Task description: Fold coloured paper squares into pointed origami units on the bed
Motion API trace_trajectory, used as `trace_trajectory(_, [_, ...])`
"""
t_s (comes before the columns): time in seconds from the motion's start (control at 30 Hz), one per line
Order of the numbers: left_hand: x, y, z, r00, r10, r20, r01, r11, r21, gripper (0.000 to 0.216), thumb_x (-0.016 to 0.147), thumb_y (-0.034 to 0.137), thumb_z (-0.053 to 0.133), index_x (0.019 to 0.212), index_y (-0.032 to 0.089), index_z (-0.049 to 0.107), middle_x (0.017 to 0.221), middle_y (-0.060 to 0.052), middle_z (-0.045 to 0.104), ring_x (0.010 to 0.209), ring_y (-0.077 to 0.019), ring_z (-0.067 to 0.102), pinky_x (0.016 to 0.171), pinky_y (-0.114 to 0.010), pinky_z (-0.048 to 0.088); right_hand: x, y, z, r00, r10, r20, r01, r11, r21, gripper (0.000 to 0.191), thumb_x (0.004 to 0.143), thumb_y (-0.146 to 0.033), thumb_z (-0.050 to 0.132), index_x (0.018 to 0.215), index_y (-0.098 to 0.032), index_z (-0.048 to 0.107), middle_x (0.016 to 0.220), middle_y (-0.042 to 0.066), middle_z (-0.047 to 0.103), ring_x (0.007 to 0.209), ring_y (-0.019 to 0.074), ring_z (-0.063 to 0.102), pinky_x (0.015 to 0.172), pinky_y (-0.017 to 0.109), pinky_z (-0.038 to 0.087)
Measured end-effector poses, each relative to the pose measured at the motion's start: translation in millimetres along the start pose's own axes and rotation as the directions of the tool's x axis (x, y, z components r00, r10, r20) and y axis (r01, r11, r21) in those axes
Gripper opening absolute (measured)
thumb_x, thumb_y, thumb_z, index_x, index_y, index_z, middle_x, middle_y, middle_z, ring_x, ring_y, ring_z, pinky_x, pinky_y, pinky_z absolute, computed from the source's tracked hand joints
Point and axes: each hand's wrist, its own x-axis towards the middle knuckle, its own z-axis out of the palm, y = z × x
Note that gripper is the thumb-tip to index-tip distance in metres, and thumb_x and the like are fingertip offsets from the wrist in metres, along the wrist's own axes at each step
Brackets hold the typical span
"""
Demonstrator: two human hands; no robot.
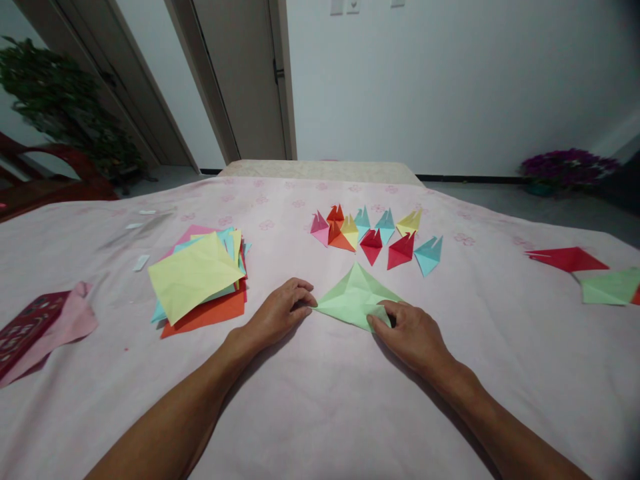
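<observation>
A light green sheet of origami paper (355,293), creased and partly folded, lies in front of me with one point facing away. My left hand (286,310) is closed at its left corner, fingertips and thumb together on the tip. At the lower right, my right hand (413,333) pinches a flap of the same paper between thumb and fingers. The paper's right corner is partly hidden behind that hand. Just beyond the paper stand several small folded paper cranes, among them a red one (401,251), a blue one (429,255) and a pink one (319,229).
A stack of coloured paper (197,273) sits to the left, yellow on top. Farther left lie a dark red packet (30,327) and pink cloth or paper (75,323). A red folded paper (570,259) and green folded paper (607,287) rest at the right. A pink cloth (320,413) covers the table.
</observation>
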Motion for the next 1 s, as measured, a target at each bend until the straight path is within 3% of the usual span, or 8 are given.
trace_trajectory(0.2, [0.8, 10.9, 11.8, 0.995, -0.05, -0.086, 0.055, 0.997, 0.059, 0.001, 0.083, 0.02, 0.065, 0.083, 0.02, 0.065, 0.11, -0.005, 0.059, 0.098, -0.0187, 0.061, 0.085, -0.031, 0.048, 0.8, 0.3, 2.8, 1.0, 0.002, 0.0, -0.002, 0.999, -0.051, 0.017, 0.081, -0.034, 0.056, 0.069, -0.021, 0.058, 0.067, 0.001, 0.059, 0.062, 0.0157, 0.052, 0.055, 0.025, 0.024])
trace_trajectory(0.47, [2.1, 22.3, 18.1, 0.991, -0.054, -0.12, 0.085, 0.958, 0.272, 0.005, 0.085, 0.02, 0.061, 0.079, 0.02, 0.061, 0.108, -0.005, 0.058, 0.09, -0.0186, 0.06, 0.075, -0.031, 0.046, 1.8, -4.0, -1.4, 0.999, 0.032, 0.032, -0.028, 0.992, -0.125, 0.032, 0.09, -0.044, 0.05, 0.07, -0.021, 0.059, 0.066, 0.003, 0.059, 0.061, 0.0168, 0.053, 0.053, 0.026, 0.02])
trace_trajectory(0.67, [0.2, 24.3, 24.0, 0.983, -0.053, -0.175, 0.104, 0.949, 0.297, 0.007, 0.084, 0.015, 0.058, 0.088, 0.021, 0.059, 0.097, -0.003, 0.059, 0.086, -0.019, 0.058, 0.074, -0.032, 0.044, -1.3, 5.7, 5.5, 0.992, -0.055, -0.112, 0.029, 0.976, -0.215, 0.019, 0.086, -0.041, 0.059, 0.081, -0.023, 0.062, 0.068, 0.002, 0.061, 0.063, 0.018, 0.054, 0.054, 0.028, 0.024])
trace_trajectory(0.73, [-1.2, 25.4, 27.3, 0.98, -0.018, -0.2, 0.083, 0.944, 0.32, 0.01, 0.085, 0.014, 0.058, 0.092, 0.022, 0.059, 0.098, -0.003, 0.06, 0.088, -0.02, 0.057, 0.076, -0.033, 0.044, -4.2, 6.3, 5.4, 0.965, -0.176, -0.196, 0.123, 0.96, -0.252, 0.018, 0.086, -0.036, 0.063, 0.098, -0.023, 0.064, 0.08, 0.004, 0.065, 0.073, 0.021, 0.056, 0.061, 0.031, 0.032])
trace_trajectory(0.83, [-2.4, 26.9, 32.6, 0.976, 0.083, -0.2, 0.012, 0.903, 0.43, 0.014, 0.088, 0.014, 0.057, 0.098, 0.023, 0.062, 0.107, -0.005, 0.06, 0.092, -0.022, 0.055, 0.08, -0.037, 0.043, -8.5, 2.9, 3.3, 0.876, -0.421, -0.235, 0.331, 0.879, -0.342, 0.039, 0.087, -0.021, 0.063, 0.126, -0.025, 0.057, 0.108, 0.008, 0.066, 0.095, 0.0255, 0.056, 0.075, 0.036, 0.038])
trace_trajectory(0.93, [-2.1, 27.4, 36.4, 0.975, 0.195, -0.103, -0.112, 0.841, 0.529, 0.014, 0.093, 0.018, 0.054, 0.1, 0.024, 0.064, 0.108, -0.006, 0.062, 0.093, -0.0234, 0.053, 0.08, -0.039, 0.042, -10.2, -2.3, 1.7, 0.761, -0.628, -0.164, 0.54, 0.753, -0.377, 0.041, 0.09, -0.015, 0.06, 0.129, -0.029, 0.056, 0.118, 0.006, 0.065, 0.105, 0.0255, 0.053, 0.084, 0.038, 0.039])
trace_trajectory(1.0, [-1.7, 27.9, 36.9, 0.97, 0.245, -0.01, -0.201, 0.817, 0.54, 0.014, 0.095, 0.02, 0.052, 0.101, 0.022, 0.064, 0.103, -0.006, 0.063, 0.092, -0.0232, 0.054, 0.08, -0.038, 0.043, -9.9, -5.5, 0.7, 0.726, -0.682, -0.091, 0.608, 0.698, -0.379, 0.036, 0.091, -0.016, 0.06, 0.125, -0.029, 0.059, 0.115, 0.005, 0.066, 0.101, 0.0244, 0.054, 0.083, 0.038, 0.04])
